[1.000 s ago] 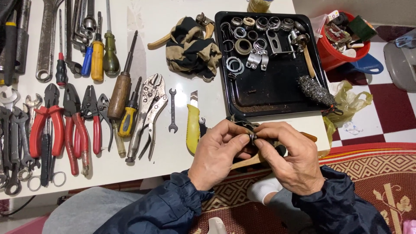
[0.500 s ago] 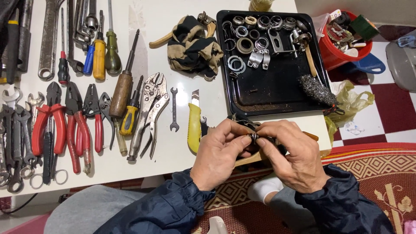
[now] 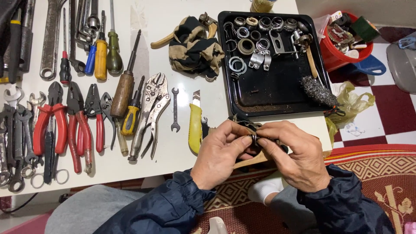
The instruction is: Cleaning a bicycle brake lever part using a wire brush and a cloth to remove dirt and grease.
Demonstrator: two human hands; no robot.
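Note:
My left hand (image 3: 221,151) and my right hand (image 3: 294,154) meet at the near edge of the white table (image 3: 182,43), fingertips pinched together on a small metal ring part (image 3: 255,138). A dark object lies partly hidden under both hands, with a tan wooden piece (image 3: 253,159) sticking out below them. Just left of my left hand lies a yellow utility knife (image 3: 195,125). Behind my hands stands a black tray (image 3: 277,93) with several metal rings, clamps and a wire brush (image 3: 318,91).
Red-handled pliers (image 3: 54,125), locking pliers (image 3: 151,112), screwdrivers (image 3: 102,52) and wrenches (image 3: 15,143) cover the table's left half. A striped cloth (image 3: 195,47) lies mid-table. A red bucket (image 3: 342,39) of odds and ends stands on the tiled floor at right, above a patterned rug (image 3: 381,173).
My hands have stayed at the table's near edge on the small part; the fingers have shifted slightly around it. Nothing else has moved.

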